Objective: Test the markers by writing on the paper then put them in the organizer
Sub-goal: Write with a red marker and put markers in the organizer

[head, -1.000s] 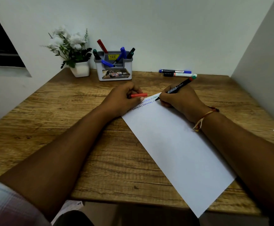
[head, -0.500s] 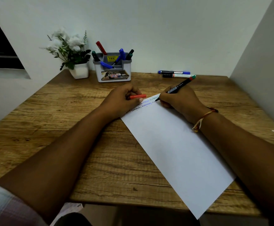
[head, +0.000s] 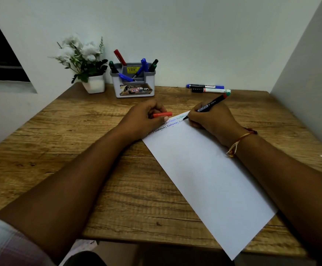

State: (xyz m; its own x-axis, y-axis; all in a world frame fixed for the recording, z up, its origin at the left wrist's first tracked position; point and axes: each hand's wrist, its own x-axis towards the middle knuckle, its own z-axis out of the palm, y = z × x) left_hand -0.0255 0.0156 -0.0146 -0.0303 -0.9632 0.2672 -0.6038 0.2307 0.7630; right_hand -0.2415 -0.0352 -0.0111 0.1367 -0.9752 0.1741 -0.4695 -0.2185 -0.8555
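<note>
Testing marker [head: 211, 103] on paper [head: 204, 169], gripped in right hand [head: 212, 120], cap [head: 162, 114] pinched in left hand [head: 143, 120] (resting against fresh ink [head: 172, 125], risking a smudge).

White paper [head: 204, 169] on a brown wood-grain table [head: 70, 141] — a red cap [head: 162, 114], a black marker [head: 212, 103] ended red and green, a grey organizer [head: 133, 84] with a yellow sticker [head: 131, 70], white flowers [head: 87, 50].
</note>
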